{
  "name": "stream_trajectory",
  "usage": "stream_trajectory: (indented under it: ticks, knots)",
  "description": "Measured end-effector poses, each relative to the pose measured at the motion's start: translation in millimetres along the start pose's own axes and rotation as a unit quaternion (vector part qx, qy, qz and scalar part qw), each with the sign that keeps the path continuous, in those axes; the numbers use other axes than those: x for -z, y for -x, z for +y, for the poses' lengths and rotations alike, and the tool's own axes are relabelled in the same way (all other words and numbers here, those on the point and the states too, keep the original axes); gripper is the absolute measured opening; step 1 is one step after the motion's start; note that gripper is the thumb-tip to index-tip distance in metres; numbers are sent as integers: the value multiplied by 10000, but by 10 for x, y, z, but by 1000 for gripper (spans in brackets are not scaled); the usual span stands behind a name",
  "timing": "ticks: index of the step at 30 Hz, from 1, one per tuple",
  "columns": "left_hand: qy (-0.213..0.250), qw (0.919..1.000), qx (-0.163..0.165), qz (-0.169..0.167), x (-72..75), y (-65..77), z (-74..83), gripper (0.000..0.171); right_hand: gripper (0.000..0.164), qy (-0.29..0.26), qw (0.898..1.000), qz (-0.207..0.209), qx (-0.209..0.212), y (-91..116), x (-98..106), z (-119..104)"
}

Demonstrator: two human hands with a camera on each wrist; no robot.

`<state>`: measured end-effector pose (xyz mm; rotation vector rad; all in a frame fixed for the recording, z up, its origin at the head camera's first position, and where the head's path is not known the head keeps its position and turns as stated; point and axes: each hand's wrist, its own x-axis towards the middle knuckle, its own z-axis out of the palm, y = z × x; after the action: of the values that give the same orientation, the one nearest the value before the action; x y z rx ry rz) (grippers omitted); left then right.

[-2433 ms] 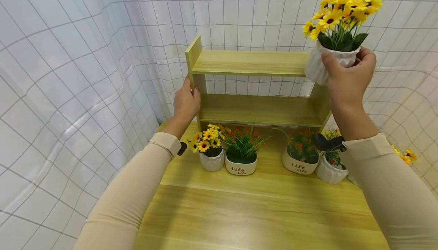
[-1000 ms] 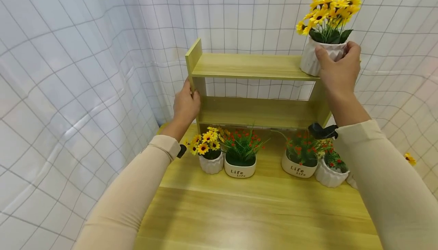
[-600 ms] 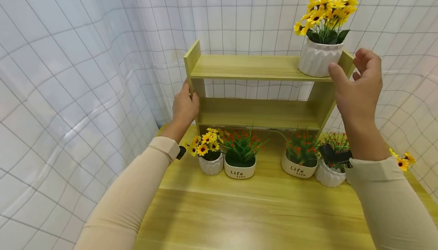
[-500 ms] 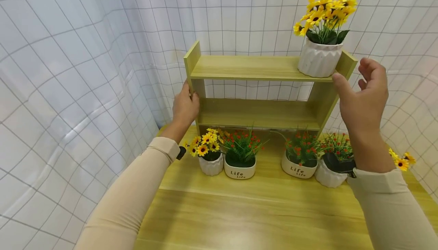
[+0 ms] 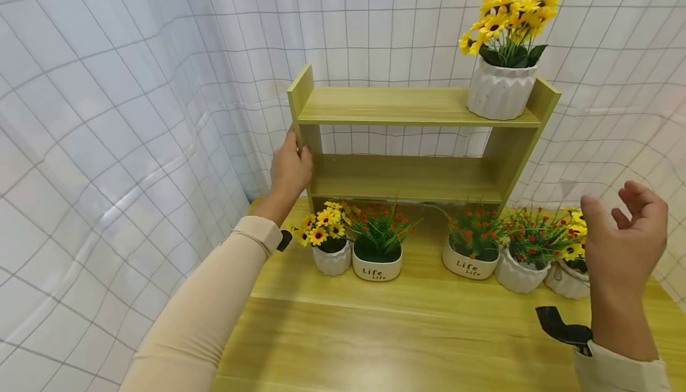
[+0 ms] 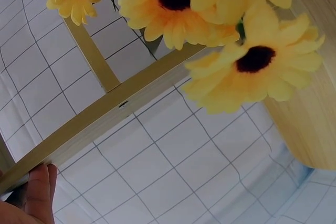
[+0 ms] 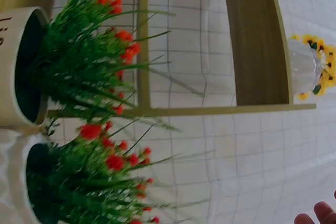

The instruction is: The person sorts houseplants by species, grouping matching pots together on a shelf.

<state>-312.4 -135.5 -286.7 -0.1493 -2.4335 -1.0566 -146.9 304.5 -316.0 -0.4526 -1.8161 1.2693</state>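
Observation:
My left hand [image 5: 291, 168] grips the left side panel of a light wooden shelf [image 5: 386, 106]; in the left wrist view the fingers [image 6: 39, 190] lie along the panel's edge. At the right end of the top board stands a white ribbed pot of yellow sunflowers [image 5: 502, 91], upright and apart from any hand. Away to the right, over the table, my right hand [image 5: 627, 237] hangs with loosely bent fingers and holds nothing. Nearest to it is another white pot of yellow flowers [image 5: 570, 279], partly hidden by this hand.
Along the shelf's foot on the wooden table [image 5: 375, 332] stand a small sunflower pot [image 5: 332, 259], two oval "Life" planters [image 5: 377, 267] with red-flowered grass, and a ribbed pot of red flowers [image 5: 522, 274]. A white gridded curtain [image 5: 118, 112] surrounds the table.
My right hand set the sunflower pot down on the top board's right end and let go. It then moved down and right. The left hand has kept its grip on the shelf.

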Motion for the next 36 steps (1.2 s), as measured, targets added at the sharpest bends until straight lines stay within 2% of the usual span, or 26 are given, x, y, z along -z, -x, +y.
stream_trajectory:
  ticks: [8,14,20,24,29,36]
  knots:
    - [-36,10000,45,-36,-12,-6,-20,52,57,518,9963,309,-617,66,314,520]
    - [-10,10000,70,-18,-5,-9,-13,51,61,840,9863,593,-1288,134,460,830]
    - [-7,9999,139,-44,-7,-12,-1,51,63,1023,9825,851,-1300,217,480,1155]
    - [5,9999,149,-50,-7,-7,-9,50,65,930,9796,766,-1606,249,476,1356]
    - [1,10000,80,-10,-5,-4,-24,48,73,697,9755,445,-2039,275,455,1556]
    - [-6,10000,3,0,0,-17,-18,47,87,378,9617,-164,-2711,203,385,1661]
